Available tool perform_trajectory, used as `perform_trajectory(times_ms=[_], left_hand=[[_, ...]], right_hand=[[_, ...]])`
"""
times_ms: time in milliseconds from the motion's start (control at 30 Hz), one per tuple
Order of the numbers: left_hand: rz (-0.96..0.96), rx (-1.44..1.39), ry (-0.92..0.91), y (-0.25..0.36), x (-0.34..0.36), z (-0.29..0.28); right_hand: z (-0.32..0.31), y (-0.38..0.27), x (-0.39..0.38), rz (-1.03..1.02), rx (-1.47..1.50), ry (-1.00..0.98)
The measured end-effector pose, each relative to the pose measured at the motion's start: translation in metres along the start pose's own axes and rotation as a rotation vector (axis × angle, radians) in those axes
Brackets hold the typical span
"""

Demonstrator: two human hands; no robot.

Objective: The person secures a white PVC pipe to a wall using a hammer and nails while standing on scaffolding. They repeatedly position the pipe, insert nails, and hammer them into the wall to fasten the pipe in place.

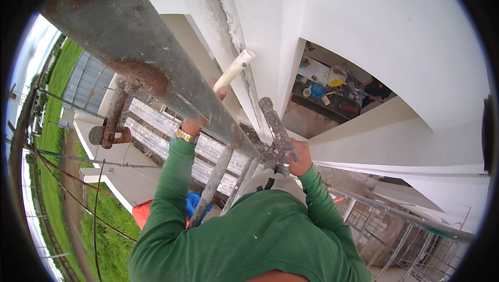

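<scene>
A thick grey scaffold pole [156, 48] with rust patches crosses in front of my left hand [195, 125] and hides most of it. Beyond the pole, my left fingertips are closed round the lower end of a cream, tube-shaped handle [236, 69] with a small hole near its tip; its other end is hidden. My right hand [300, 158] is closed at the edge of a long, mortar-caked grey tool [278, 126], whose exact kind I cannot make out. Both hands are close to a white wall corner [262, 126] with a rough plaster strip [226, 11] above.
A rusty scaffold clamp [117, 126] juts from the pole. Worn planks [143, 121] lie below left, beside thinner tubes [213, 183]. Through a wall opening, a cluttered table [332, 97] and another person [375, 90] show below. More scaffolding [410, 245] stands lower right; grass [106, 230] lies left.
</scene>
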State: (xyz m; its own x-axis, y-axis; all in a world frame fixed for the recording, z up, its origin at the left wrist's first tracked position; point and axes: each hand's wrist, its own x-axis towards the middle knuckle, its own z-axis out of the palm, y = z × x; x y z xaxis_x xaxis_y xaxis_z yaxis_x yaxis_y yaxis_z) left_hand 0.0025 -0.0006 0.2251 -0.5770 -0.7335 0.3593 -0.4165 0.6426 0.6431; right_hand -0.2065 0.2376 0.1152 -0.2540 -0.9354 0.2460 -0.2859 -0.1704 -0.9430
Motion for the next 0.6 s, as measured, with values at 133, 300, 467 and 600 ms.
perform_trajectory(times_ms=[133,300,467,600], left_hand=[[-0.055,-0.045,0.047,0.010,0.002,0.006],[-0.118,-0.050,0.055,0.005,0.002,0.014],[-0.105,-0.041,0.083,0.008,0.002,0.020],[-0.137,-0.030,0.092,0.006,0.002,0.021]], right_hand=[[0.006,-0.010,0.032,-0.125,-0.043,-0.015],[0.018,-0.011,0.059,-0.320,-0.063,0.062],[0.024,-0.019,0.088,-0.409,-0.192,0.173],[0.023,-0.011,0.094,-0.302,-0.209,0.133]])
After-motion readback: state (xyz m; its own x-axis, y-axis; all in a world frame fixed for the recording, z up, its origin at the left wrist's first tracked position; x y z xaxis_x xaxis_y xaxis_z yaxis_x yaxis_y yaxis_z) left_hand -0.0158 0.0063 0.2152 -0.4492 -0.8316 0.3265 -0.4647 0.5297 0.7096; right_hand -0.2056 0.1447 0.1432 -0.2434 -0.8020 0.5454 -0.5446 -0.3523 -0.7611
